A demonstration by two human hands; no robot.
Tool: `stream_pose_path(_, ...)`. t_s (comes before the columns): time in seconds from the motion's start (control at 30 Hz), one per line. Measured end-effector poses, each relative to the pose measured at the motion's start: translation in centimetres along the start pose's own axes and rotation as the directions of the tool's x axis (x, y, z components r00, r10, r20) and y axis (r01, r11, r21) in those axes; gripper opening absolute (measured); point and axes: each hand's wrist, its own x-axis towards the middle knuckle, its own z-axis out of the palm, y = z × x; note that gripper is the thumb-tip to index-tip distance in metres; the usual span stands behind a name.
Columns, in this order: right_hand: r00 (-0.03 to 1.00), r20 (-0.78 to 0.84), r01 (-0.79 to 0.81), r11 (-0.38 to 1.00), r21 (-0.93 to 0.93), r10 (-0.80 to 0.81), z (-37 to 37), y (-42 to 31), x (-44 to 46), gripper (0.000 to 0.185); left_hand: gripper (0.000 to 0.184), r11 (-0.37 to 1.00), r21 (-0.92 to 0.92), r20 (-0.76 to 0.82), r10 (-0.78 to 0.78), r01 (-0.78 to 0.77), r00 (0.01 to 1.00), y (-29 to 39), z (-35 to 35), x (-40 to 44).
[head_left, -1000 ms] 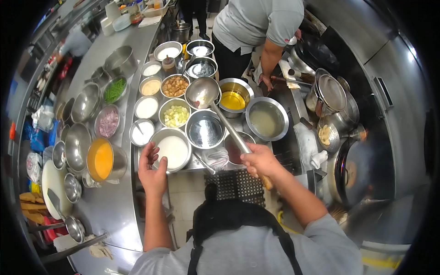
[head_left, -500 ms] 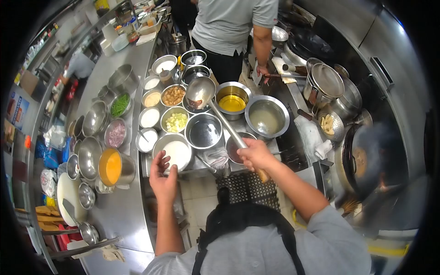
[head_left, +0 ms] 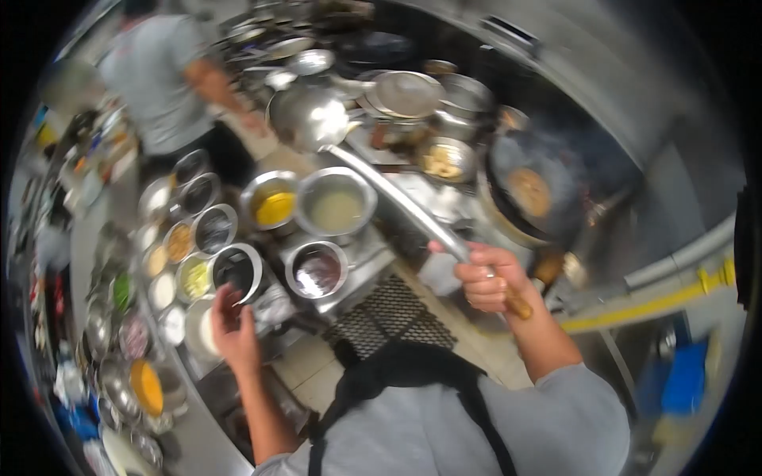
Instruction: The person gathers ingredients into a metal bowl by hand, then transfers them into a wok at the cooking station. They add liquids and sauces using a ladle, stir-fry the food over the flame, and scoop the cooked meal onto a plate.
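Observation:
My right hand [head_left: 494, 282] is closed round the handle of a long metal ladle [head_left: 389, 190], whose wooden end sticks out below the fist. The ladle's bowl is in the air at the upper middle of the head view, left of a strainer. My left hand [head_left: 236, 337] holds nothing, its fingers apart, just over the near edge of the row of pots. A pot of black liquid [head_left: 236, 270] and a pot of white liquid [head_left: 198, 327] are nearest to it.
To the right a smoking wok [head_left: 528, 194] has something brown in it. Pots of yellow oil [head_left: 274, 208] and cloudy liquid [head_left: 337, 208] stand mid-view. A person in a grey shirt [head_left: 159, 79] is at the far left. A steel counter holds several bowls.
The view has swung right toward the stove and is blurred. My right hand has carried the ladle from above the pots toward the stove. The other person appears farther left.

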Motion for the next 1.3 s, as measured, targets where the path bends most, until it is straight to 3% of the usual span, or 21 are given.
stream_pose_path(0.07, 0.963, -0.117, 0.239, 0.969, -0.055, -0.244, 0.8, -1.6, -7.8, 0.054, 0.051, 0.997, -0.077, 0.037, 0.016, -0.013, 0.999, -1.4, 1.4, -0.4)
stream_pose_path(0.13, 0.795, -0.292, 0.37, 0.806, -0.462, -0.533, 0.8, -3.8, -13.8, 0.048, 0.049, 0.995, -0.099, 0.081, 0.009, -0.001, 0.997, -0.9, 3.4, -1.0)
stream_pose_path(0.2, 0.462, -0.481, 0.209, 0.618, -0.758, -0.746, 0.0, -6.0, -16.7, 0.042, 0.048, 0.994, -0.102, 0.11, -0.01, 0.022, 0.994, -0.2, 5.4, -1.7)
stream_pose_path(0.3, 0.082, -0.366, -0.461, 0.29, -0.839, -0.927, -8.2, -11.4, -19.8, 0.021, 0.048, 0.994, -0.092, 0.188, -0.033, 0.051, 0.982, 1.6, 8.0, -3.2)
stream_pose_path(0.37, 0.065, -0.335, -0.674, 0.206, -0.709, -0.94, -15.1, -14.9, -22.9, 0.019, 0.048, 0.998, -0.063, 0.208, -0.017, 0.031, 0.978, 2.5, 9.1, -4.3)
stream_pose_path(0.47, 0.105, -0.344, -0.723, 0.166, -0.671, -0.933, -20.0, -16.9, -24.0, 0.018, 0.048, 0.999, -0.03, 0.213, -0.014, 0.021, 0.977, 3.1, 10.2, -5.8)
stream_pose_path(0.53, 0.063, -0.47, -0.688, 0.303, -0.659, -0.88, -21.3, -17.4, -23.1, 0.021, 0.048, 0.998, -0.006, 0.225, -0.063, 0.066, 0.972, 2.7, 10.4, -6.6)
stream_pose_path(0.6, -0.003, -0.11, -0.849, 0.06, -0.525, -0.994, -23.6, -17.6, -22.2, 0.024, 0.048, 0.997, -0.003, 0.225, -0.068, 0.071, 0.972, 3.3, 10.6, -7.5)
stream_pose_path(0.63, -0.071, -0.145, -0.868, 0.132, -0.478, -0.987, -24.1, -17.0, -21.7, 0.033, 0.048, 0.997, -0.01, 0.228, -0.068, 0.072, 0.971, 3.6, 10.6, -7.8)
stream_pose_path(0.73, 0.042, -0.271, -0.815, 0.124, -0.567, -0.962, -23.6, -15.8, -22.0, 0.042, 0.048, 0.994, -0.036, 0.177, -0.095, 0.103, 0.98, 4.0, 10.2, -8.9)
stream_pose_path(0.77, 0.06, -0.504, -0.61, 0.368, -0.702, -0.861, -23.6, -16.2, -22.4, 0.049, 0.048, 0.994, -0.035, 0.176, -0.098, 0.106, 0.979, 3.8, 10.3, -9.0)
stream_pose_path(0.8, 0.054, -0.517, -0.615, 0.379, -0.691, -0.855, -23.9, -15.6, -22.6, 0.049, 0.047, 0.991, -0.029, 0.194, -0.126, 0.134, 0.973, 3.6, 10.1, -9.3)
stream_pose_path(0.87, -0.014, -0.076, -0.887, 0.047, -0.46, -0.997, -23.9, -15.4, -22.3, 0.043, 0.047, 0.987, -0.036, 0.211, -0.143, 0.154, 0.967, 3.7, 10.3, -9.6)
stream_pose_path(0.93, 0.016, -0.049, -0.869, 0.01, -0.495, -0.999, -22.5, -15.6, -22.8, 0.037, 0.046, 0.996, 0.031, 0.304, -0.087, 0.081, 0.949, 4.6, 10.2, -9.2)
stream_pose_path(1.0, 0.043, -0.577, -0.272, 0.546, -0.792, -0.816, -20.5, -15.3, -23.6, 0.03, 0.045, 0.997, 0.016, 0.304, -0.074, 0.073, 0.95, 4.2, 9.7, -8.7)
stream_pose_path(1.03, 0.037, -0.347, -0.494, 0.285, -0.822, -0.937, -23.1, -15.1, -24.1, 0.026, 0.045, 0.994, 0.001, 0.305, -0.102, 0.107, 0.947, 3.8, 9.4, -8.7)
stream_pose_path(1.07, 0.033, -0.344, -0.5, 0.282, -0.819, -0.938, -24.2, -14.2, -23.7, 0.026, 0.045, 0.99, -0.022, 0.301, -0.126, 0.139, 0.945, 3.4, 9.1, -8.7)
stream_pose_path(1.13, 0.013, 0.348, -0.727, -0.248, -0.64, -0.937, -25.2, -12.3, -21.4, 0.022, 0.044, 0.989, 0.019, 0.317, -0.142, 0.143, 0.938, 2.9, 8.2, -8.4)
stream_pose_path(1.17, 0.045, 0.077, -0.466, -0.089, -0.88, -0.996, -23.4, -10.3, -20.3, 0.022, 0.042, 0.984, 0.079, 0.339, -0.178, 0.16, 0.924, 2.6, 7.2, -8.9)
stream_pose_path(1.23, 0.171, -0.374, -0.025, 0.376, -0.926, -0.911, -15.1, -5.1, -16.6, 0.025, 0.04, 0.972, 0.115, 0.3, -0.23, 0.204, 0.926, 1.7, 5.7, -9.7)
stream_pose_path(1.3, 0.409, -0.473, 0.151, 0.569, -0.808, -0.78, -9.6, -0.8, -13.8, 0.03, 0.037, 0.947, 0.192, 0.285, -0.305, 0.258, 0.909, 1.1, 3.6, -10.1)
